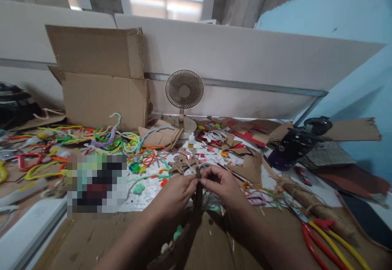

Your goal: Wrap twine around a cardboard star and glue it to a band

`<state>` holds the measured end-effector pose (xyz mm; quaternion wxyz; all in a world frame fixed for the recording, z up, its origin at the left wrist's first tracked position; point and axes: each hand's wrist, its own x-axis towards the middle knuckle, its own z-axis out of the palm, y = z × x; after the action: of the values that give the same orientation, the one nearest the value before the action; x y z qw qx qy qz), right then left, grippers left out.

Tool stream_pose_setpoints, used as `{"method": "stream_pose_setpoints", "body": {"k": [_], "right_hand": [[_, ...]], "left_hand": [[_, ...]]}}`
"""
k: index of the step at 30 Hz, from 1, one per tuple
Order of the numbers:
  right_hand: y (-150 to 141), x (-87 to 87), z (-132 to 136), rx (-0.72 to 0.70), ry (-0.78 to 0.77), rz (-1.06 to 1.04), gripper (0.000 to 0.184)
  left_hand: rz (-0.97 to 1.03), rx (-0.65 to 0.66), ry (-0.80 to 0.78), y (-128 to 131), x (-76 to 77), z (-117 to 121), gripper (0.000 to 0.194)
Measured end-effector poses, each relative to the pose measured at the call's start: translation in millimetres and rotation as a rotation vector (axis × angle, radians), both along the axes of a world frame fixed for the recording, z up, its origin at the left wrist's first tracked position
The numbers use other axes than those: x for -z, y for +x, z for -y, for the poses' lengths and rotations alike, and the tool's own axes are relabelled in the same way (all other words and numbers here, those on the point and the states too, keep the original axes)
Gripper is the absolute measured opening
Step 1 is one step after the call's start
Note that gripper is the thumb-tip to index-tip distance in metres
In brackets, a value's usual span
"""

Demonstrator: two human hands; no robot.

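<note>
A: Both hands at the middle of the table (139, 200), out over the cardboard sheet (76, 237) along its near edge, and there's the brown strip (187, 239) between them! Left hand (184, 186), fingertips pinching its upper end; right hand (221, 181), thumb and finger closed at the same spot.

B: And how does it look to handle?

A: Light, I'd say, and bendy; it should crease if forced. The upper end is the place to grip. Lower down, the green piece (177, 232) and pale ones on it look easy to knock off.

B: What's around it?

A: Just beyond the fingers, a brown star (180, 164), then the glue bottle (191, 142). Scissors (298, 213) lie towards the near right corner, beside a twine-wound roll (318, 204).

B: Anything in the way?

A: Pipe cleaners (102, 142) tangle over the left side and could snag. The dark tumbler (292, 149) leans near the right edge, well apart. The fan (184, 90) stands by the far edge, clear of both hands.
</note>
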<state>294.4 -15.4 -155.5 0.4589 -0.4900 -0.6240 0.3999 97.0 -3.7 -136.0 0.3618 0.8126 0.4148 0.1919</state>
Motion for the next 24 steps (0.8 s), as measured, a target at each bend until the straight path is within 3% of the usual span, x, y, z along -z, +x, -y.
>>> {"method": "stream_pose_setpoints", "body": {"k": [19,24], "right_hand": [[-0.9,7.1,1.2,-0.009,0.020,0.025,0.015],[-1.2,5.9,1.4,-0.010,0.017,0.021,0.015]], "left_hand": [[0.091,-0.021,-0.085,-4.0,9.6,-8.2,0.034],[0.096,0.002,-0.079,-5.8,5.2,-7.4,0.034]]}}
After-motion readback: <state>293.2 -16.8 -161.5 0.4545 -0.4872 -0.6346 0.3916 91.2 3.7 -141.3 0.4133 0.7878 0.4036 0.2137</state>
